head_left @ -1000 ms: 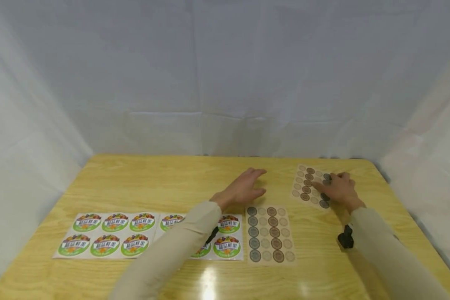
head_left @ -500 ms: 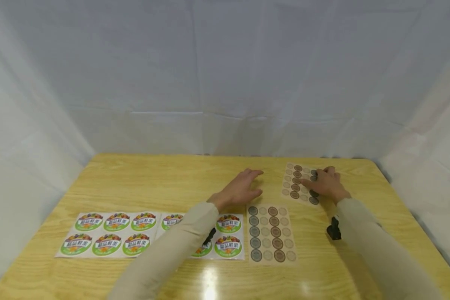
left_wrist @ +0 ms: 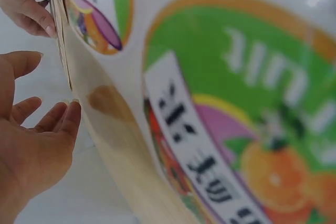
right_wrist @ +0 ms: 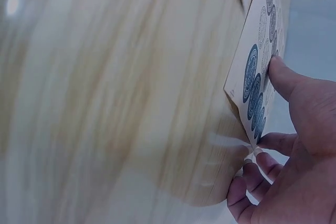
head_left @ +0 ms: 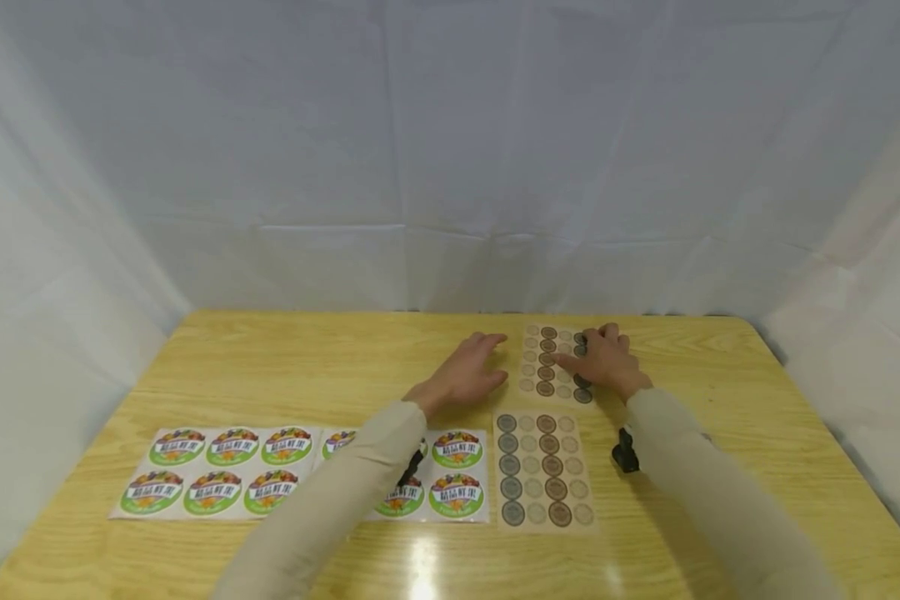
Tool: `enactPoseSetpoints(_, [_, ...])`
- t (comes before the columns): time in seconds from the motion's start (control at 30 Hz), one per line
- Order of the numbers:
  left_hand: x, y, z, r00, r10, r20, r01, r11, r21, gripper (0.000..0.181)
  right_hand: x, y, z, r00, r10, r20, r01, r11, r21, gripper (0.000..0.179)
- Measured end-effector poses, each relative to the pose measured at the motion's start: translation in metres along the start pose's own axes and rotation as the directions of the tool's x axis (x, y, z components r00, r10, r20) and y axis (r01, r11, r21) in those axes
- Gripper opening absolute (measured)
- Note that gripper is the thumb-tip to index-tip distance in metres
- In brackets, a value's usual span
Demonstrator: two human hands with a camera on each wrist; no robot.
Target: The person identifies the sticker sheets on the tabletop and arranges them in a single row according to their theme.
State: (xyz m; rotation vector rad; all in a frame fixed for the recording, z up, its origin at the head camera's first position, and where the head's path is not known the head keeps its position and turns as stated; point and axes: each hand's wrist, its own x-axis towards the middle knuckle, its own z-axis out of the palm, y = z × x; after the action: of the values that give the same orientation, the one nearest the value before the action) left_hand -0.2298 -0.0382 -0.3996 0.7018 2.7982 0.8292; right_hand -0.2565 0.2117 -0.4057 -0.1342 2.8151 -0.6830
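Observation:
The right hand point(head_left: 607, 362) holds the right edge of a sheet of small round stickers point(head_left: 546, 375) near the back of the table. In the right wrist view the thumb point(right_wrist: 283, 77) lies on top of this sheet, fingers at its edge, and the near corner stands a little off the wood. The left hand point(head_left: 461, 375) hovers left of the sheet, holding nothing, with thumb and fingers spread apart. A second sheet of small round stickers point(head_left: 536, 467), in grey and brown columns, lies flat in front of the first.
To the left lie two white sheets of large fruit stickers point(head_left: 217, 467), side by side; the left forearm passes over the right-hand fruit sheet point(head_left: 457, 471). White cloth point(head_left: 450, 167) hangs behind the wooden table point(head_left: 307, 358) and at both sides.
The right hand has brought the far sticker sheet leftward and turned it straighter, now behind the second sheet. The left hand has shifted slightly left. Other sheets stay in place.

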Motion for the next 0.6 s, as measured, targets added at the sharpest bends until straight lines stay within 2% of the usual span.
enactPoseSetpoints(0.07, [0.001,-0.003,-0.001,1.0,0.005,-0.004,-0.005,1.0,0.011,0.061,0.001,-0.006,0.004,1.0,-0.003,-0.004,0.003,1.0,-0.007,0.085])
enactPoseSetpoints(0.3, [0.005,-0.011,-0.003,0.999,-0.037,-0.022,0.038,0.998,0.041,0.06,0.006,-0.022,0.013,1.0,0.001,-0.007,-0.001,0.999,-0.035,0.086])
enactPoseSetpoints(0.5, [0.02,-0.012,0.001,0.998,-0.038,-0.047,0.039,0.999,0.025,0.058,0.008,-0.008,0.015,0.999,-0.023,-0.047,0.024,0.999,0.028,0.084])
enactPoseSetpoints(0.6, [0.03,-0.013,0.004,0.996,-0.074,-0.059,0.075,0.997,0.005,0.057,0.009,0.001,0.016,0.999,-0.036,-0.039,0.039,0.997,0.064,0.085])
